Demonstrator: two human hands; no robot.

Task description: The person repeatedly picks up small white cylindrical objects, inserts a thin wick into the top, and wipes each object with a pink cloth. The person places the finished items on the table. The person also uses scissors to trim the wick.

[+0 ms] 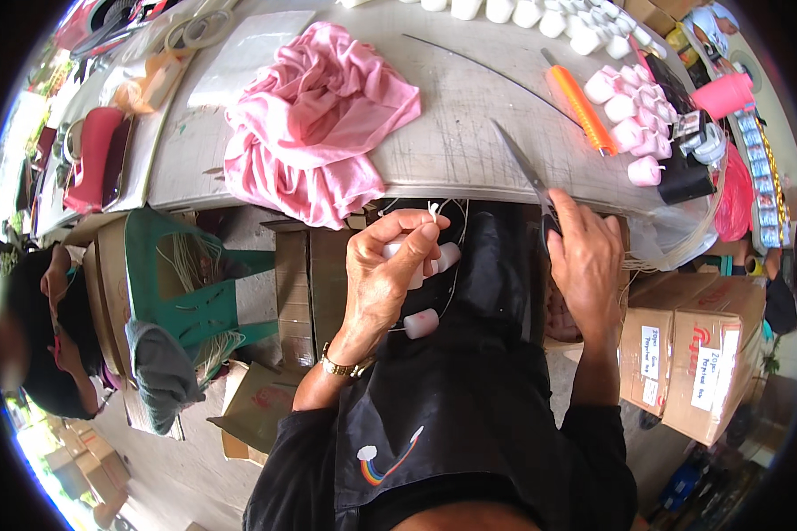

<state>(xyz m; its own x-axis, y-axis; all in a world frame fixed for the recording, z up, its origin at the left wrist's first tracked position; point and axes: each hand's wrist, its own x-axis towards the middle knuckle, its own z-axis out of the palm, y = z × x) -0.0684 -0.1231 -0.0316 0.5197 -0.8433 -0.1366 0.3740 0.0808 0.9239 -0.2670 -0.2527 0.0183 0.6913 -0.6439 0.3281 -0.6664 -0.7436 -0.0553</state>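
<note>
At frame centre, the left hand [397, 258] pinches a white wick [434, 211] above small white candles [449, 257], while the right hand [584, 257], right of centre, grips scissors [522, 161] (tips pointing up-left over the table [469, 168]).

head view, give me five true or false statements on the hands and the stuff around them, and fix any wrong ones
1. The right hand holds scissors. True.
2. The left hand lies flat and open. False: its thumb and finger pinch a white strand.
3. A crumpled pink cloth lies on the table. True.
4. The scissors' tip points at the person's body. False: it points away, over the table.
5. The gold watch is on the right wrist. False: it is on the left.
</note>
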